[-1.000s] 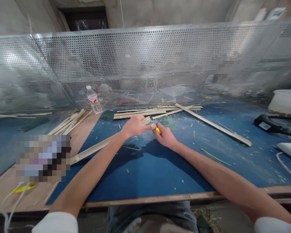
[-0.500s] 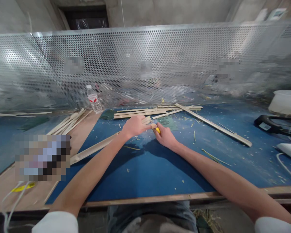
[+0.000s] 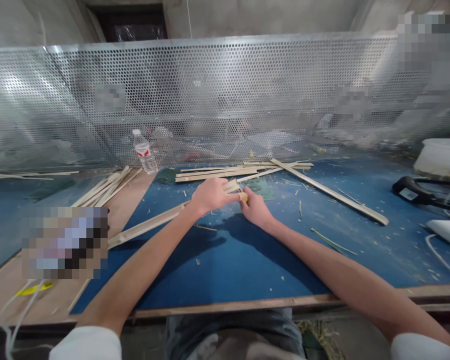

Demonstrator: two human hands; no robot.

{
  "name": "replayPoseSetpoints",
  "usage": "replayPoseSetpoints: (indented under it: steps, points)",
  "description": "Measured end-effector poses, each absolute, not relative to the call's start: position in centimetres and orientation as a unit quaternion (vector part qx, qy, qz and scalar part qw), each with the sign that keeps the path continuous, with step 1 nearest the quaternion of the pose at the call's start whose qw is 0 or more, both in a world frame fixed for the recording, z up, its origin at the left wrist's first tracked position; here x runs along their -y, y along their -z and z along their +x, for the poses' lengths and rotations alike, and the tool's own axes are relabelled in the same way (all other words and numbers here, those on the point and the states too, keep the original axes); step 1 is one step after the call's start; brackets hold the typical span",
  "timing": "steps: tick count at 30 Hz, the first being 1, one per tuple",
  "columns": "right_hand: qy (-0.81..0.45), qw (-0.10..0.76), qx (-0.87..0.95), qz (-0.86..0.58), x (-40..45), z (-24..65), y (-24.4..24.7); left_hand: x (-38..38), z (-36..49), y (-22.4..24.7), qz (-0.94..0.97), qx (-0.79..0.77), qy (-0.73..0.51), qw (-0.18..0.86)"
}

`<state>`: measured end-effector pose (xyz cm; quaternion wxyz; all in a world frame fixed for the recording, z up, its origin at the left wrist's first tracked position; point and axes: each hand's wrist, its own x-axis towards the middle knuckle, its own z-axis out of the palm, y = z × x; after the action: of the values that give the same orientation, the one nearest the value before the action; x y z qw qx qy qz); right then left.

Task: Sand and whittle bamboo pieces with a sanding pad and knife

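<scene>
My left hand (image 3: 210, 195) is closed around a long split bamboo strip (image 3: 148, 227), which slants from the lower left up under my wrist and pokes out past my fingers. In my closed right hand (image 3: 258, 209) is a small yellow-handled knife (image 3: 246, 198), its blade mostly too small to make out at the strip's far end. The left thumb, with a tan wrap on it, stretches to the knife. Both hands meet just above the blue mat (image 3: 243, 270). Behind them lies a pile of pale bamboo strips (image 3: 210, 174).
A wider bamboo strip (image 3: 333, 194) lies diagonally at right. More strips (image 3: 107, 187) and a water bottle (image 3: 145, 152) are at left. A perforated metal screen (image 3: 225, 95) borders the back. A black-handled object (image 3: 412, 192) and a white tub (image 3: 440, 157) stand at far right.
My left thumb has shifted slightly right against the knife, and less of the yellow handle shows. The strip and both arms stay nearly where they were.
</scene>
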<state>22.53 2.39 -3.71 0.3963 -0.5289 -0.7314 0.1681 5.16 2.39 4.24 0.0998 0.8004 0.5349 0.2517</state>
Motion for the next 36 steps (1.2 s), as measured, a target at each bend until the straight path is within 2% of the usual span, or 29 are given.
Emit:
replayPoseSetpoints:
  steps: [5, 20, 29, 36]
  points:
    - [-0.159, 0.444, 0.728, -0.497, -2.06, 22.75, 3.96, -2.62, 4.8, -4.46, 0.795, -0.537, -0.264, 0.094]
    - [-0.123, 0.365, 0.779, -0.495, -2.14, 23.06, 3.92, -2.95, 4.48, -4.2, 0.803, -0.526, -0.251, 0.128]
    - [-0.105, 0.337, 0.79, -0.502, -2.27, 22.96, 4.25, -2.79, 4.55, -4.34, 0.805, -0.532, -0.241, 0.11]
    - [-0.051, 0.272, 0.788, -0.55, -2.11, 22.82, 3.88, -2.65, 4.63, -4.22, 0.794, -0.555, -0.222, 0.106]
